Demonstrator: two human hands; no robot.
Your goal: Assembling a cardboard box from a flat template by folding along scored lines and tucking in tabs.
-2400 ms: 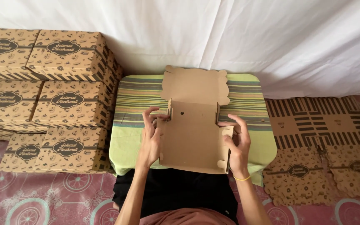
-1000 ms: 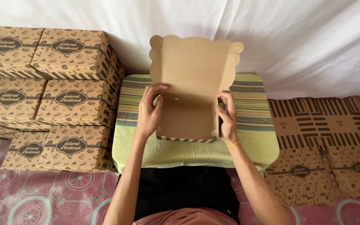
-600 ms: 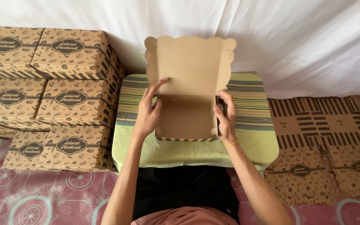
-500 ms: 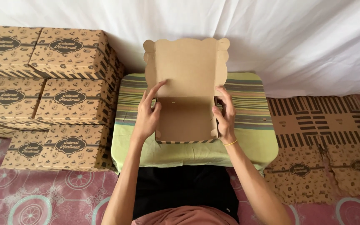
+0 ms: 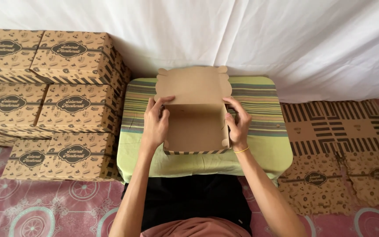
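Note:
A brown cardboard box [image 5: 194, 127] stands on a small table covered by a green striped cloth [image 5: 264, 145]. Its body is formed into an open tray with a striped front edge. The scalloped lid [image 5: 193, 85] lies back flat behind it. My left hand [image 5: 155, 123] grips the box's left wall, fingers curled over the top edge. My right hand [image 5: 238, 123] grips the right wall the same way; a thin yellow band sits on that wrist.
Several finished printed boxes [image 5: 73, 105] are stacked in rows at the left, on the floor and against the white sheet backdrop. A pile of flat unfolded box blanks [image 5: 334, 145] lies at the right on a pink patterned floor mat [image 5: 36, 210].
The flat blank was lifted and folded; the lid, upright half a second ago, has swung back flat, and the box now stands on the table with both side walls up.

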